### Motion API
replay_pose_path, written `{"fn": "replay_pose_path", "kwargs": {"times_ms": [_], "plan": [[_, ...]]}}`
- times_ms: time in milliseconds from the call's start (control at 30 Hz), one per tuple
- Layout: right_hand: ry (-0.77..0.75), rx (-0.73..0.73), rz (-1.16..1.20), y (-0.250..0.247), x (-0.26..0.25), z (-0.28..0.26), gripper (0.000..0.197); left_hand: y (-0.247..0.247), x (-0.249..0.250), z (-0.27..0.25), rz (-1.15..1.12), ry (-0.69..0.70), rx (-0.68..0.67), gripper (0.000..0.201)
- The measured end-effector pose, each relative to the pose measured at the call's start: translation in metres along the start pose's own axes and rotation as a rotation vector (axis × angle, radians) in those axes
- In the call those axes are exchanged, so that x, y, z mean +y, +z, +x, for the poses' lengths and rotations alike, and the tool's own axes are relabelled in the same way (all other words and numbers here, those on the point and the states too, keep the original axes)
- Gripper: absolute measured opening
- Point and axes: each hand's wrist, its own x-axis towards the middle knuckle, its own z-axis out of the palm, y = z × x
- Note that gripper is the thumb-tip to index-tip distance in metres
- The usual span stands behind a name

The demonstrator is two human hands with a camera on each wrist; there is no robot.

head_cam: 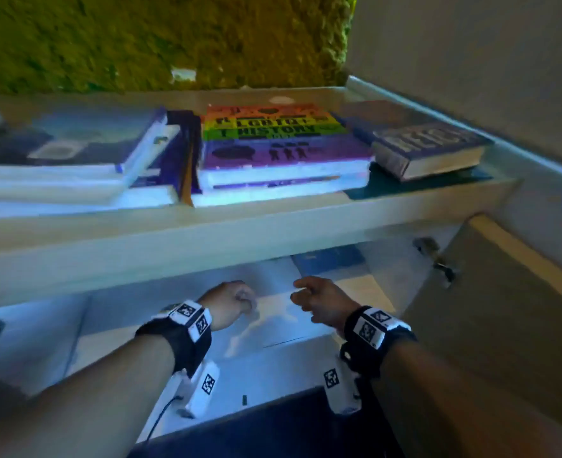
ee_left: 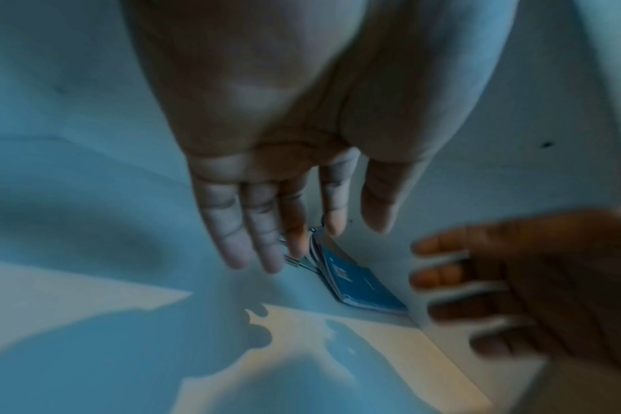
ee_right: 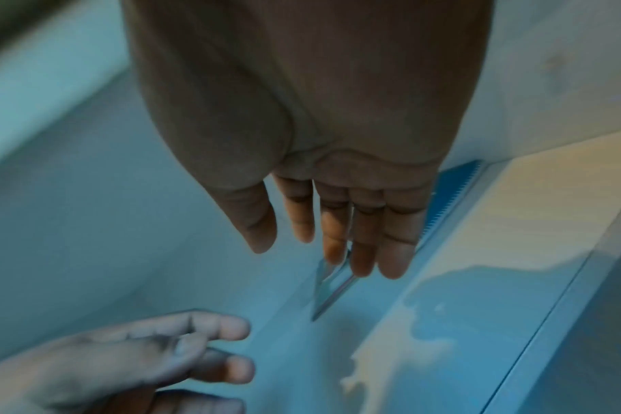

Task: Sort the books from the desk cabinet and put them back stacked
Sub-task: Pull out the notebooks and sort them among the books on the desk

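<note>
Both hands reach into the open cabinet under the desk, palms down, holding nothing. The left hand [head_cam: 231, 300] has its fingers [ee_left: 245, 224] stretched out loosely and close together; the right hand [head_cam: 319, 302] also has its fingers [ee_right: 362, 232] extended and relaxed, thumb apart. The hands are near each other but not touching. Each wrist carries a black strap with white blocks printed in square black-and-white codes.

Beyond the fingertips, in the back right corner of the pale, smooth cabinet floor [ee_left: 390, 350], lies a thin blue book [ee_left: 358, 288], flat against the side wall, with a few thin sheets or booklets just beside it; what these are is too blurred to tell. The cabinet door [head_cam: 504, 309] stands swung open at the right, a metal hinge on its inner face.

Above, on the light wooden desk top [head_cam: 273, 223], books lie flat in stacks: a rainbow-striped hardcover [head_cam: 283, 140] on white-edged volumes in the middle, a thick dark paperback [head_cam: 428, 147] to its right, a slanting pile of glossy books [head_cam: 84, 160] to its left. A rough mossy green wall [head_cam: 160, 38] rises behind.
</note>
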Motion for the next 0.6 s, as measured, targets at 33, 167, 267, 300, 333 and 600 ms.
{"fn": "replay_pose_path", "kwargs": {"times_ms": [33,167,267,300,333,600], "plan": [[0.01,0.029,-0.031,0.0,0.016,0.018,0.048,0.004,-0.006,0.022,0.03,-0.003,0.029,0.025],[0.037,0.14,-0.262,-0.013,0.059,0.078,0.052,0.022,-0.02,0.1,0.008,0.023,0.111,0.012],[0.0,0.153,-0.348,-0.025,0.07,0.101,0.047,0.035,-0.021,0.143,0.025,0.088,0.133,0.035],[-0.008,0.163,-0.354,-0.028,0.074,0.109,0.044,0.038,-0.019,0.152,0.047,0.104,0.134,0.054],[-0.024,0.179,-0.369,-0.032,0.079,0.119,0.043,0.04,-0.017,0.162,0.091,0.098,0.132,0.064],[0.032,0.116,-0.674,-0.071,0.095,0.177,0.058,0.039,0.019,0.202,0.301,0.048,0.244,0.076]]}}
